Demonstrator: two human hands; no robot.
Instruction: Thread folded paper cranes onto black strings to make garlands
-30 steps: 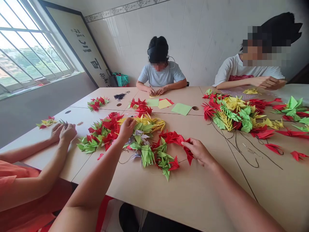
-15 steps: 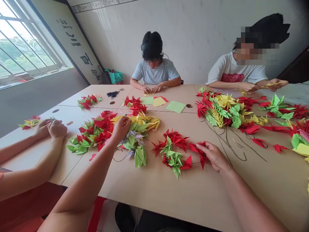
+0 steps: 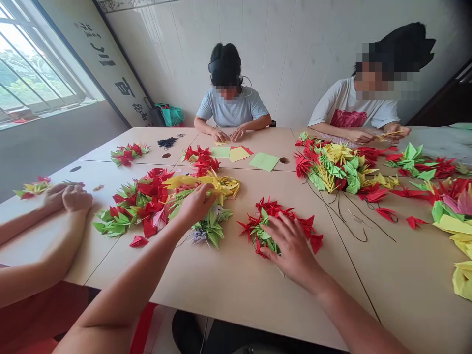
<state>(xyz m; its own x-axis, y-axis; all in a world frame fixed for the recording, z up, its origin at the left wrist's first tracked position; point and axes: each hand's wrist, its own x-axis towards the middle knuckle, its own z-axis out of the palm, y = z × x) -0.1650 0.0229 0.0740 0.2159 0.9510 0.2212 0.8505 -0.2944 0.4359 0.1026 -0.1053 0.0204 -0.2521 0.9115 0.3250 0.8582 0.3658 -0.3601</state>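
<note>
Pale marbled tiles line the wall (image 3: 273, 64) behind the wide, light worktop (image 3: 221, 280). At far left, a co-worker's hands (image 3: 75, 199) are held close together beside a small cluster of folded paper (image 3: 34, 188). Further right, a red-and-green heap (image 3: 138, 196) is spread loosely, its points splayed in all directions. Next to it, yellow folded pieces (image 3: 224, 184) are gripped by the left hand (image 3: 197, 202), whose fingertips are drawn together. Right of these, a red-and-green bunch (image 3: 271, 219) is partly covered by the right hand (image 3: 295, 250); its grip is open, with the fingers fanned over the paper.

The paper is judged very light and crisp: stiff along its creases, easily crushed across the thin points. Little slipping is expected, though neighbouring tips may be snagged. Hold is best taken near the centre of the bunch, or by any threaded cord, so that wings are not bent. At right, a larger pile (image 3: 335, 167) is trailed by dark cords (image 3: 341, 216), thin, limp and likely to be tangled.
</note>
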